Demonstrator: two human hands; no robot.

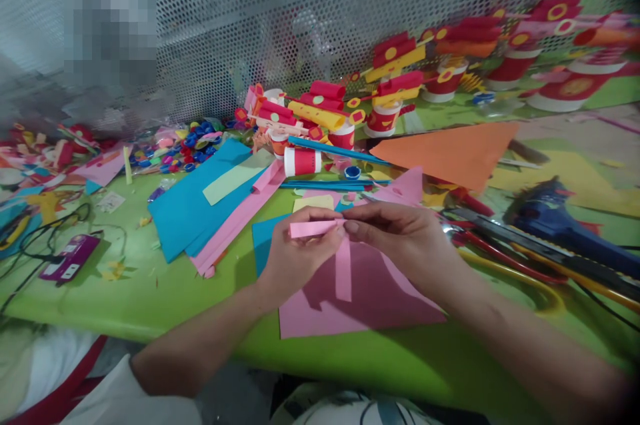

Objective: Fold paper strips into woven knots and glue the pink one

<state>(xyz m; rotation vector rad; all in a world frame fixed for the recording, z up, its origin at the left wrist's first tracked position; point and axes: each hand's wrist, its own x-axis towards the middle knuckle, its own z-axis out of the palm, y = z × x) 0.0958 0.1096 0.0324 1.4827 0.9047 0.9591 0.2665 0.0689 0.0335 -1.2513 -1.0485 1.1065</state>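
You had the pink strip (343,275) btwn both hands, centre, just above the pink sheet (380,308); one leg pointed to 9 o'clock, the other hung toward 6. Couldn't tell if it was 1 pc. or 2 joined. Your L hand (303,248) pinched the 9 o'clock leg, thumb & fingertips near the corner; your R hand (405,232) gripped the corner itself, thumb agst. finger, tips almost touching the L ones.

Nearby, the red-and-white cup (303,162) lay on its side at 11. Btwn 9 & 10 were the blue sheets (175,225), w/ a pale green strip (235,177) on top. The orange sheet (450,152) was at approx. 2; scissors w/ red handles (537,278) & a blue glue gun (545,218) sat around 3, R of your wrist.

Farther off, a purple box (70,258) w/ cables lay at 9, & decorated cups (443,84) stood from 12 to 2, all on the green table (150,305).
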